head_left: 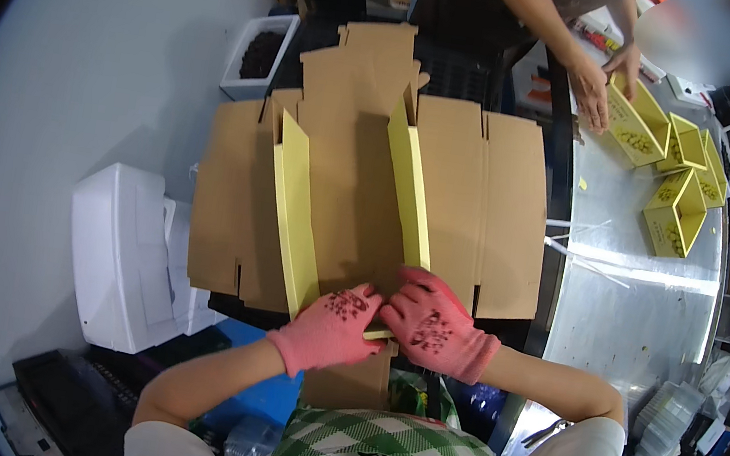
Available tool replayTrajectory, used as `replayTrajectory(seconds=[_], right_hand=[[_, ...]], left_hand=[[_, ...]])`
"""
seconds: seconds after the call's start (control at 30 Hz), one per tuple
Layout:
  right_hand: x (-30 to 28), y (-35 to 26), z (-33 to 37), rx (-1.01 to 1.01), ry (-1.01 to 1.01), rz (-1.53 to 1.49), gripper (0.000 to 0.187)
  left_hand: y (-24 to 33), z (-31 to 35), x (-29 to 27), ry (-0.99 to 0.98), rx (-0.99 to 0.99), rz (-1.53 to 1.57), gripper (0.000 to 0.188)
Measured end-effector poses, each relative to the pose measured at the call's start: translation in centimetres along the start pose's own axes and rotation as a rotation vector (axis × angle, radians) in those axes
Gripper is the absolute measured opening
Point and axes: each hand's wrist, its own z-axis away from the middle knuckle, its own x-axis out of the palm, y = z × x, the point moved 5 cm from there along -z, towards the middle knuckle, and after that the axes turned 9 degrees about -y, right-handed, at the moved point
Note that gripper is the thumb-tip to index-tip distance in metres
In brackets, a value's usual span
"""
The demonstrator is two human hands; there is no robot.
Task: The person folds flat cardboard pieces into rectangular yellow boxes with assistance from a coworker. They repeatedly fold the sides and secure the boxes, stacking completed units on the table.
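A partly folded cardboard box (pixel 344 178) lies lengthwise before me, brown inside, with two narrow yellow side strips standing up. Flat brown cardboard (pixel 508 220) spreads out under and beside it. My left hand (pixel 335 325), in a pink glove, is closed at the box's near left corner, fingertips curled over the near end. Close beside it, my right hand (pixel 433 326), also in a pink glove, has its fingers bent over the near right corner. The fingertips of both hands nearly meet, and the edge between them is partly hidden.
Another person's hands (pixel 601 89) work at a yellow box (pixel 640 127) on the metal table (pixel 606 308) at right. Several small yellow boxes (pixel 677 211) stand nearby. At left are a white plastic container (pixel 113 258) and a white foam box (pixel 259 54) with dark contents.
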Motion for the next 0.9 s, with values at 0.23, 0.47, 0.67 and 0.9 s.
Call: replayTrajectory(seconds=[0.23, 0.47, 0.67, 0.9], right_hand=[[2.6, 3.2, 3.3, 0.478, 0.417, -0.561, 0.08], [6.7, 3.2, 2.9, 0.42, 0.255, -0.597, 0.079], [6.4, 3.4, 2.6, 0.397, 0.238, -0.596, 0.076], [7.2, 3.3, 2.5, 0.385, 0.407, -0.68, 0.078]], left_hand=[[-0.6, -2.7, -0.1, -0.69, -0.085, 0.006, 0.091], [-2.2, -3.8, 0.8, -0.816, -0.007, 0.113, 0.11], [-2.5, -5.1, 0.8, -0.977, 0.003, 0.071, 0.113], [-3.2, -6.0, 1.7, -1.063, 0.066, 0.082, 0.117]])
